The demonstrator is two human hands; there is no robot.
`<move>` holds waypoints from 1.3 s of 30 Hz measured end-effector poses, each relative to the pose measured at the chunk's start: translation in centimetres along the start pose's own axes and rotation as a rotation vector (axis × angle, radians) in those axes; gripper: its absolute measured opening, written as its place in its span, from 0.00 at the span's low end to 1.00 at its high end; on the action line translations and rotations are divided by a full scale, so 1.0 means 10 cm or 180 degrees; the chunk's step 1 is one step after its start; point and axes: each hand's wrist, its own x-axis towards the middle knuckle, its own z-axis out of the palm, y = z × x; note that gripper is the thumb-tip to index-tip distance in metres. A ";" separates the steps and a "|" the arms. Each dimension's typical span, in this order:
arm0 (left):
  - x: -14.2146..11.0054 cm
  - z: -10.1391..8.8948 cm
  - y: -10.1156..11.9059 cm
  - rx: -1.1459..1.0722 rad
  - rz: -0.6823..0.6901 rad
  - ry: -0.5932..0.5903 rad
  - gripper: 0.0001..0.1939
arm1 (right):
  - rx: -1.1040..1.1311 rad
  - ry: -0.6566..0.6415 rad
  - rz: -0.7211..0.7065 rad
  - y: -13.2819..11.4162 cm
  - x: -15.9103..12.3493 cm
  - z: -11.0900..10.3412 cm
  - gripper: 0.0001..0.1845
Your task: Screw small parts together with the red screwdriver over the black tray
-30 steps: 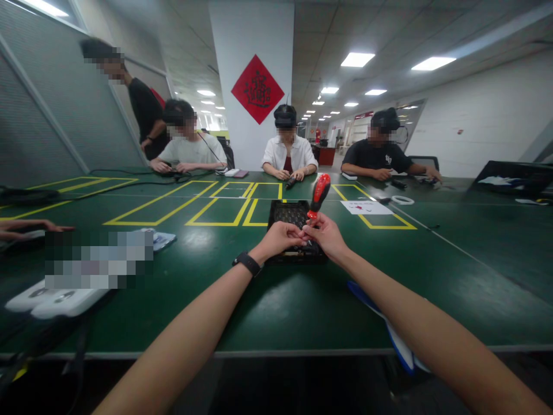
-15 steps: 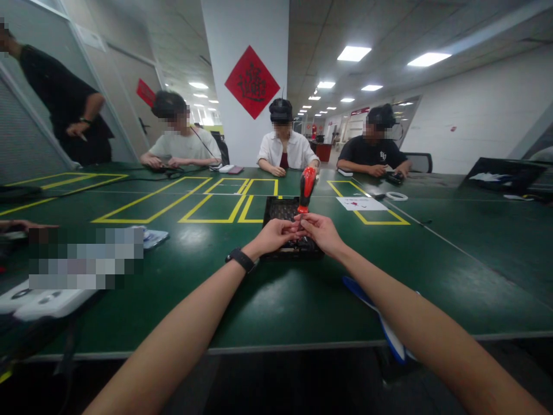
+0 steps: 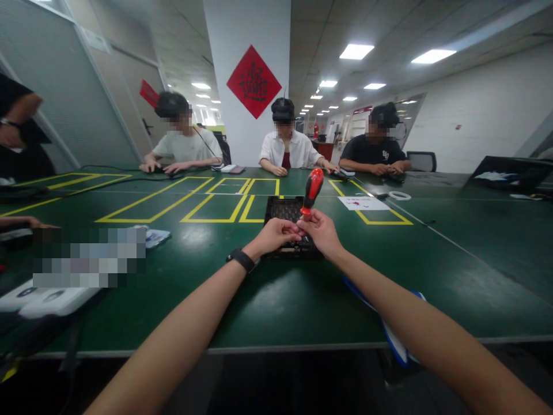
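A red-and-black screwdriver (image 3: 313, 190) stands handle up, leaning a little to the right. My right hand (image 3: 325, 235) grips it low, by the shaft just under the handle. Beside it my left hand (image 3: 275, 235) is closed in a pinch, its fingertips meeting those of the right; what they hold, if anything, is hidden. Both hands are over an open black case (image 3: 270, 208) with a textured inside. Its lower part is partly covered by my fingers, and the screwdriver's tip is out of sight.
The green table (image 3: 268, 300) has yellow tape outlines. A blue-and-white object (image 3: 395, 340) lies under my right forearm at the table's edge. To the left is a white device (image 3: 60, 302); a paper sheet (image 3: 363, 203) and a white ring (image 3: 400, 196) lie ahead. Several people are around the table.
The screwdriver's handle has tipped to the right, and my right hand has shifted slightly with it. My left hand keeps its pinch. A standing person at the left has moved further out of view.
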 end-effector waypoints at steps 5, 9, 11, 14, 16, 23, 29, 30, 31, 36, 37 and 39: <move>0.01 -0.01 -0.04 -0.0230 -0.0036 -0.0108 0.13 | -0.0279 -0.0219 -0.0021 -0.06 0.00 -0.01 0.18; 0.02 0.00 -0.05 -0.0351 -0.0019 -0.0075 0.13 | -0.0288 -0.0274 0.0046 -0.06 0.00 -0.04 0.17; 0.02 0.01 -0.05 -0.0265 0.0047 0.0019 0.13 | -0.0234 -0.0192 0.0068 -0.02 0.01 -0.04 0.16; 0.02 0.01 -0.05 -0.0044 0.0058 0.0076 0.12 | -0.0186 -0.0098 0.0062 0.03 0.02 -0.04 0.15; 0.01 0.00 -0.05 0.0095 0.0017 0.0078 0.13 | -0.0197 -0.0077 0.0034 0.04 0.03 -0.04 0.14; 0.02 0.00 -0.04 0.0239 0.0127 0.0003 0.14 | -0.0146 0.0019 -0.0065 0.01 0.01 -0.03 0.15; 0.00 -0.02 -0.03 0.0430 0.0267 -0.0160 0.11 | -0.0308 -0.0168 -0.0004 0.00 0.02 -0.04 0.16; 0.00 -0.02 -0.03 0.0457 0.0267 -0.0160 0.12 | -0.0311 -0.0190 -0.0005 0.00 0.02 -0.05 0.17; 0.00 -0.02 -0.03 0.0475 0.0268 -0.0159 0.12 | -0.0305 -0.0196 -0.0009 0.00 0.02 -0.05 0.17; 0.00 0.00 0.01 0.0543 0.0320 -0.0132 0.13 | -0.0300 -0.0033 -0.0035 0.01 0.01 -0.05 0.17; 0.00 0.00 0.02 0.0617 0.0357 -0.0093 0.13 | -0.0311 0.0012 -0.0053 0.00 0.01 -0.04 0.16; -0.01 0.00 0.03 0.0826 0.0466 0.0003 0.13 | -0.0317 0.0090 -0.0091 -0.03 0.00 -0.02 0.15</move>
